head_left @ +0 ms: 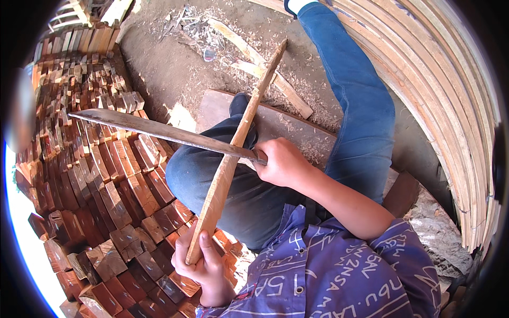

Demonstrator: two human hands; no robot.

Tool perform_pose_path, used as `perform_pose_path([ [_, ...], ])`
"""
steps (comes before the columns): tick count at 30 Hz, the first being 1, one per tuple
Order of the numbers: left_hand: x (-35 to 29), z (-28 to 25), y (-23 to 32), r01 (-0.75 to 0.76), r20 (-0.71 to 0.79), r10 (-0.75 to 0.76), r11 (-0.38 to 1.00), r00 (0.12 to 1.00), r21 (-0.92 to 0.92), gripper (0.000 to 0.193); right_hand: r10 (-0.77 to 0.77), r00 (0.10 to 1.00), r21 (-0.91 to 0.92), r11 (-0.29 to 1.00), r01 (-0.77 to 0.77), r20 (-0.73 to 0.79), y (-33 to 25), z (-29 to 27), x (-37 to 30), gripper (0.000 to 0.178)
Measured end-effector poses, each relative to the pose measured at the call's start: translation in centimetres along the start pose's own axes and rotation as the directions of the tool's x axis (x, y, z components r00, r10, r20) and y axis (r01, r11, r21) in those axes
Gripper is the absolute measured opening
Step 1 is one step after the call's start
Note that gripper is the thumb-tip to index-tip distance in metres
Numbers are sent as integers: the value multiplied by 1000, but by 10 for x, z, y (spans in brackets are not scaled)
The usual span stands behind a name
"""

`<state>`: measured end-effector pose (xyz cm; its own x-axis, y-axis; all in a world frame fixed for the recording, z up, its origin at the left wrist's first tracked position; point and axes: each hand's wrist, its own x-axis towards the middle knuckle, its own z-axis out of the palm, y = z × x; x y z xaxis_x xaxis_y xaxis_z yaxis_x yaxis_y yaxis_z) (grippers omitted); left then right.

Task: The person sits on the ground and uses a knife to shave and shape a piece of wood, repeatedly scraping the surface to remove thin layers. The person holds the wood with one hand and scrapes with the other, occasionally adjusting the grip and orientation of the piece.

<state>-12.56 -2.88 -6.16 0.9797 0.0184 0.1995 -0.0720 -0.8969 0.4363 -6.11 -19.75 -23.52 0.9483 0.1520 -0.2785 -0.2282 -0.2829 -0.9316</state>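
My right hand (pixel 282 161) is closed round the handle end of a long machete (pixel 159 130), whose dark blade reaches far out to the left. The blade crosses over a long, roughly hewn wooden stick (pixel 225 172) and seems to touch it near its middle. My left hand (pixel 201 259) grips the stick's near, thicker end, thumb on top. From there the stick slants up and away over my bent leg, its narrow dark tip at the far end. Its near half looks pale and freshly cut.
Stacked reddish wood blocks (pixel 127 206) fill the left side. Long curved-looking planks (pixel 424 95) are piled along the right. A brown board (pixel 313 135) lies on the dirt floor beneath my legs, with shavings and a loose wooden strip (pixel 291 95) beyond. A pale rough log (pixel 437 233) is at my right.
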Motion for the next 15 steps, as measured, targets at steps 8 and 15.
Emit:
perform_pose_path([
  [8, -11, 5, -26, 32, -37, -33, 999, 999, -43, 16, 7, 997, -47, 999, -3, 79, -29, 6, -9, 15],
  [15, -14, 7, -23, 52, -28, -54, 996, 998, -76, 15, 21, 1000, -80, 997, -20, 22, 9, 4, -20, 13],
])
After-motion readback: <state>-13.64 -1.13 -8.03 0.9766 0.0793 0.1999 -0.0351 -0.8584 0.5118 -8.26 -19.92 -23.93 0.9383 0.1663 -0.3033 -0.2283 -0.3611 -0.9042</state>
